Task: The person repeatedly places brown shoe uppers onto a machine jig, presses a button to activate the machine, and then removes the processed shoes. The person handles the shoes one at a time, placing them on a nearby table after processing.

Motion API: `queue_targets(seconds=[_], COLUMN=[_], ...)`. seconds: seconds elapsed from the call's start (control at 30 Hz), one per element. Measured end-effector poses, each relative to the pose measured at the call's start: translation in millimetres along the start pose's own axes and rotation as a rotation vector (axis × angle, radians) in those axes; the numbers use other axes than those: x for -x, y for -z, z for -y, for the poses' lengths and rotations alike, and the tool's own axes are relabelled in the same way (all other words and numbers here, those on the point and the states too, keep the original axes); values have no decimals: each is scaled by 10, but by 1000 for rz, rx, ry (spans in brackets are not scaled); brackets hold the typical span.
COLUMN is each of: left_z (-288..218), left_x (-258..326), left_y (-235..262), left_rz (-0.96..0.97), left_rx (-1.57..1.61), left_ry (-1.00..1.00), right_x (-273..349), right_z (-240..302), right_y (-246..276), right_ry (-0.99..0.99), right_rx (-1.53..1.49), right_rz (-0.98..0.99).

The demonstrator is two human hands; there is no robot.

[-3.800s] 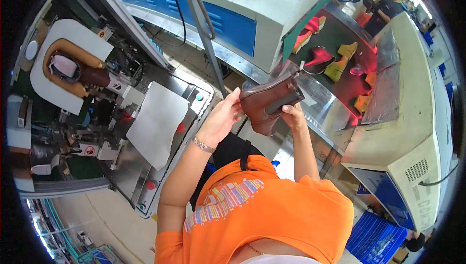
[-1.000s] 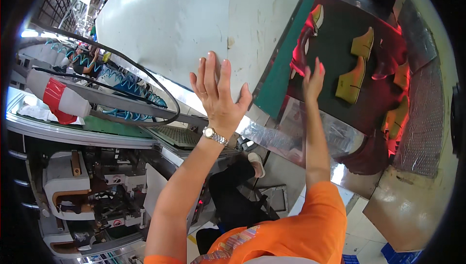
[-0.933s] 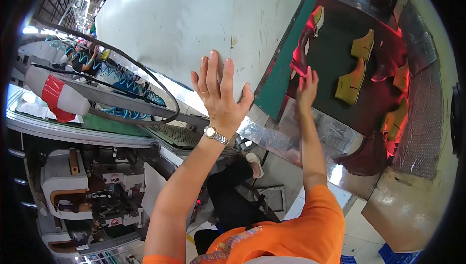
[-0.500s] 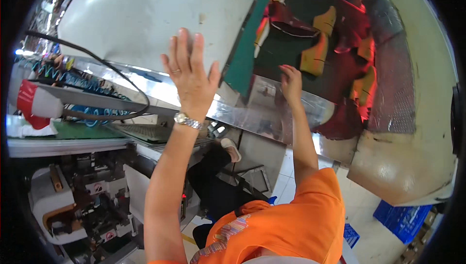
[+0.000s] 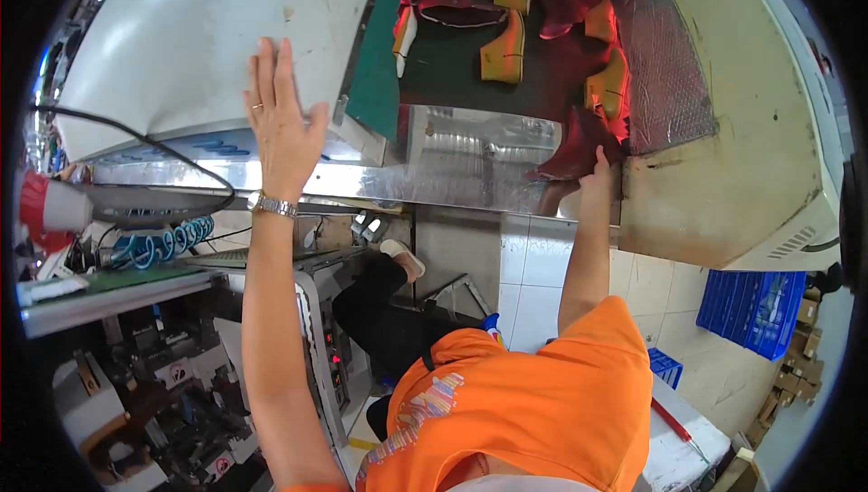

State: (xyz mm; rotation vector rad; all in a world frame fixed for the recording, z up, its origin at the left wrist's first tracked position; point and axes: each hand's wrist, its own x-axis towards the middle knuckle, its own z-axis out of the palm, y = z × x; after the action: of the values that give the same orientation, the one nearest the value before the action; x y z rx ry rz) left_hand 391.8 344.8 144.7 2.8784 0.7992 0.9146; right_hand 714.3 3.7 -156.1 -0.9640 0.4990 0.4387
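My left hand (image 5: 284,135) is spread flat against the pale metal cover (image 5: 203,26), fingers apart, with a ring and a wristwatch on it. Over to the right, my right hand (image 5: 594,173) is at the near edge of a dark red shoe upper (image 5: 571,146), which lies at the right end of the shiny metal plate (image 5: 479,144). One finger shows over the upper and the others are hidden. Beyond, on a dark green belt (image 5: 452,71), lie another dark red upper (image 5: 461,11) and several yellow wedge soles (image 5: 503,51), some lit red.
A cream machine housing (image 5: 723,166) borders the belt on the right. A black cable (image 5: 194,153) loops at left, above coiled blue hoses (image 5: 163,241). A blue crate (image 5: 752,311) stands on the tiled floor. Machinery (image 5: 172,402) fills the lower left.
My right hand has moved right, from above the metal plate to the dark red upper at its end. My left hand stays spread on the cover. The view has turned to the right.
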Motion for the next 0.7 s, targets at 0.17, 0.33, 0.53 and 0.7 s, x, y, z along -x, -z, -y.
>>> queue_targets(seconds=[0.17,0.33,0.53,0.7], left_z=[-231,-334,-569,-667], left_x=[792,1911,2685,3549], left_y=[274,652,1123,1912], left_rz=[0,144,39,-357], left_rx=[575,1099,1635,1881], left_ry=[216,566,921,746], right_x=[638,2093,2914,4579], right_z=[-88,-416,-1656,-1920], right_y=[-619,-1016,-1147,-1454], right_ry=[166,-247,-1003,-1133], right_rx=[0,-145,-96,263], right_rz=[227,909,1675,1769])
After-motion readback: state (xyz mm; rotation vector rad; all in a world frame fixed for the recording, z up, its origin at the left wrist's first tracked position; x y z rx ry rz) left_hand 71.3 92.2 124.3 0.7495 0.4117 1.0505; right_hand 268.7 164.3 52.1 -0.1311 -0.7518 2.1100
